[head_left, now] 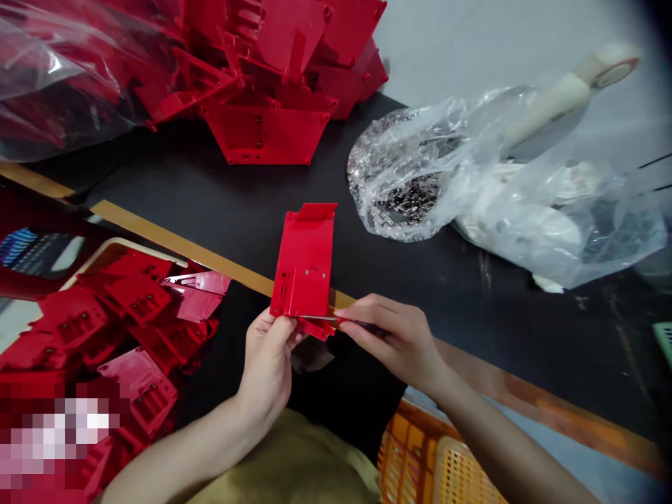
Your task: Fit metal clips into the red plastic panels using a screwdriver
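Observation:
My left hand (269, 357) is closed on the lower left corner of a red plastic panel (309, 259), which tilts up at the table's edge. The panel has small slots, a raised ridge and a flap at its far end. My right hand (391, 332) is closed around the dark red handle of a slim screwdriver (362, 324). Its thin metal shaft points left and lies across the panel's near end, close to my left thumb. Whether the tip touches the plastic is hidden by the thumb.
Similar red panels (273, 133) are piled at the back of the black table (220, 203). More fill a bin (120, 245) at lower left. A clear bag of small metal pieces (409, 199) lies right of centre, beside a white roll (556, 105). Orange baskets (409, 448) stand below.

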The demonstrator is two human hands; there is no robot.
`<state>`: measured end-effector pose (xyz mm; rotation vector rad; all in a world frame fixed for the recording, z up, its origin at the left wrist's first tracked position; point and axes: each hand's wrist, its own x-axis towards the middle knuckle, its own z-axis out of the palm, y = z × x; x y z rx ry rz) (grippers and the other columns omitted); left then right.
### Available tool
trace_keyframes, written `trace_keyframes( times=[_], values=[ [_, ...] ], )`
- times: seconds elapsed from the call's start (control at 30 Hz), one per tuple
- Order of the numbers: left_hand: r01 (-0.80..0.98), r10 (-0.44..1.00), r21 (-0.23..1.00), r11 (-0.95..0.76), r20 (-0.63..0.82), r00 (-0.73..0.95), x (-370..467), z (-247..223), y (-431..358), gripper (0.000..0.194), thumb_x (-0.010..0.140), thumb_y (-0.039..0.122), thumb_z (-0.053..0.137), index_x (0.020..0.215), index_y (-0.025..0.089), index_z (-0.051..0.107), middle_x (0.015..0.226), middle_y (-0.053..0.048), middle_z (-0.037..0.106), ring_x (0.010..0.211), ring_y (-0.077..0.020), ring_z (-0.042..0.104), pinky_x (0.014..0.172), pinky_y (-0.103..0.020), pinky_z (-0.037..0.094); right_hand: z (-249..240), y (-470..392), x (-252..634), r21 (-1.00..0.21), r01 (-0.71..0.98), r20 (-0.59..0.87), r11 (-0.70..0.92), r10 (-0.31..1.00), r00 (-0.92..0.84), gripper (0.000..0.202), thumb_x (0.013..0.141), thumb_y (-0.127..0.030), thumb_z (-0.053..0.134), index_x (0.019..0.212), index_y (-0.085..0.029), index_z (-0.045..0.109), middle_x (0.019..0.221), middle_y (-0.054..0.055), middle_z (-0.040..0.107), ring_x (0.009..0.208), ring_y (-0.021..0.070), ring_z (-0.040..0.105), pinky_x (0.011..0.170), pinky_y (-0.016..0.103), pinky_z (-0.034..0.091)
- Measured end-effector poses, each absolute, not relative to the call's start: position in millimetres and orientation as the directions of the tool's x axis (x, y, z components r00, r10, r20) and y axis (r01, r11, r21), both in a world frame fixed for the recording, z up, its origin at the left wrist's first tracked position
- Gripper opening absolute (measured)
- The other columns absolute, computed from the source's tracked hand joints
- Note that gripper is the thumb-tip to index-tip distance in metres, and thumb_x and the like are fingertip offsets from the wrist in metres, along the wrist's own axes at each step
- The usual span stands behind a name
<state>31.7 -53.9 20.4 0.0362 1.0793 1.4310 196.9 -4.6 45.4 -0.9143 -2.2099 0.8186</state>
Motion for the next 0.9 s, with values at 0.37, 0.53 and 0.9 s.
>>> trace_keyframes(
  times=[0.37,0.53,0.9],
  values=[
    [-0.741,0.784,0.625,0.246,-0.578,-0.227,30,21,-53,0.016,0.059,0.020,0.072,0.055,0.016,0.058,0.049,0.007,0.052,0.045,-0.0042,0.040,0.050,-0.017,0.038,52,12,192,-0.667,0.363,0.295,0.651,0.678,-0.674,0.013,0.085,-0.019,0.066,0.098,-0.020,0.070,0.082,0.004,0.073,0.070,0.0116,0.068,0.061,0.020,0.051],
    [-0.731,0.765,0.632,0.258,-0.595,-0.245,30,20,-52,0.012,0.059,0.021,0.074,0.059,0.015,0.064,0.055,0.005,0.061,0.047,-0.0045,0.046,0.049,-0.015,0.040,48,12,194,-0.505,0.419,0.328,0.755,0.617,-0.715,0.018,0.086,-0.017,0.064,0.103,-0.020,0.068,0.087,0.003,0.074,0.074,0.0117,0.069,0.065,0.021,0.052],
    [-0.763,0.818,0.608,0.221,-0.542,-0.194,28,17,-57,0.016,0.066,0.028,0.075,0.062,0.017,0.064,0.059,0.003,0.063,0.053,-0.0077,0.056,0.056,-0.018,0.049,46,9,188,-0.568,0.396,0.369,0.721,0.653,-0.661,0.011,0.086,-0.015,0.063,0.095,-0.019,0.068,0.082,0.004,0.074,0.069,0.0112,0.069,0.059,0.018,0.051]
  ],
)
